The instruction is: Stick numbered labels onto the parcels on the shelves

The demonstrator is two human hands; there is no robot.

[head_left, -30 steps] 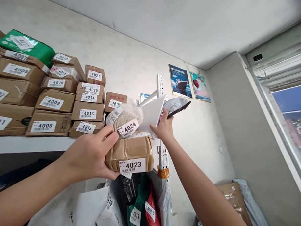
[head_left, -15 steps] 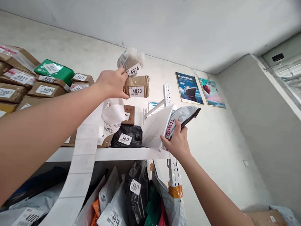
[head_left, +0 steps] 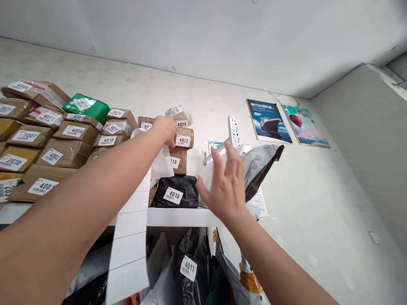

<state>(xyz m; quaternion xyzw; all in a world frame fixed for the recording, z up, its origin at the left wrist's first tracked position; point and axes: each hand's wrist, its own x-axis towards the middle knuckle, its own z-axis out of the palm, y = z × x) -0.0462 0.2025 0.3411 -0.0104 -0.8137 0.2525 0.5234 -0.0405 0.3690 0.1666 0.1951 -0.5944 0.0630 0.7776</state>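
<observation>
My left hand (head_left: 166, 130) is closed on the left end of a small taped brown parcel (head_left: 184, 138) labelled 4023, which rests on a brown box (head_left: 181, 161) ending in 19. A clear-wrapped parcel (head_left: 178, 112) labelled 4024 sits on top of it. From beneath that hand hangs a long white label strip (head_left: 130, 239); how it is held is hidden. My right hand (head_left: 224, 184) is open, fingers spread and slightly blurred, in front of a grey-white mailer bag (head_left: 261, 165) leaning at the shelf's end. A black parcel (head_left: 177, 194) labelled 4018 lies left of it.
Stacked labelled boxes (head_left: 61, 153) fill the left of the white shelf (head_left: 184, 218). Below stand upright mailer bags, one black (head_left: 192, 245) labelled 4017. A perforated metal post (head_left: 234, 130) rises at the right end; posters (head_left: 269, 121) hang on the wall.
My left hand has lowered the parcels 4023 and 4024 onto the stack. My right hand has let go of the grey-white mailer bag and spread its fingers. The view has shifted.
</observation>
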